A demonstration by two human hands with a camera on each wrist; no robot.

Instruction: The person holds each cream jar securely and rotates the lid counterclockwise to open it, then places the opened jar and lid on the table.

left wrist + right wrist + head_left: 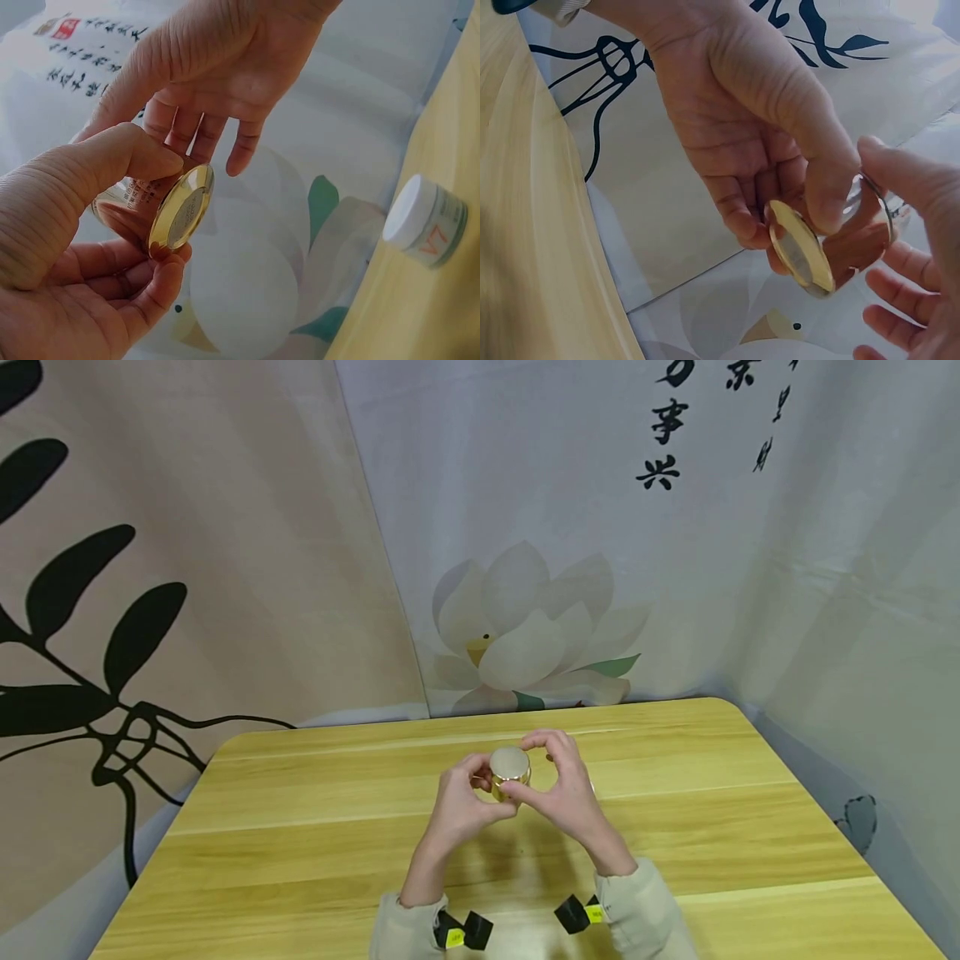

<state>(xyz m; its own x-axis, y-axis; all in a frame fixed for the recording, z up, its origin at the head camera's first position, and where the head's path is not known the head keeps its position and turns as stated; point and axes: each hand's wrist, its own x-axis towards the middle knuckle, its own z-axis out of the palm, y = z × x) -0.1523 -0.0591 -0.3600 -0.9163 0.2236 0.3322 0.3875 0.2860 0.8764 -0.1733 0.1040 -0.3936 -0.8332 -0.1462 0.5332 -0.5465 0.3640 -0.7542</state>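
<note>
A small round gold jar [510,765] with a pale flat disc on top is held above the table, between both hands. My left hand [463,802] grips it from the left. In the left wrist view the left thumb [146,150] presses its side and the fingers curl beneath its gold base [184,210]. From the right my right hand [567,789] reaches round it, thumb at the near side and index finger near the upper rim. The right wrist view shows the right hand's other fingers [904,289] spread apart beside the jar.
A white jar [427,221] marked V7 stands on the wooden table [300,827], mostly hidden behind my right hand in the head view. Printed curtains [525,468] hang behind the table. Black cameras [477,931] sit at both wrists.
</note>
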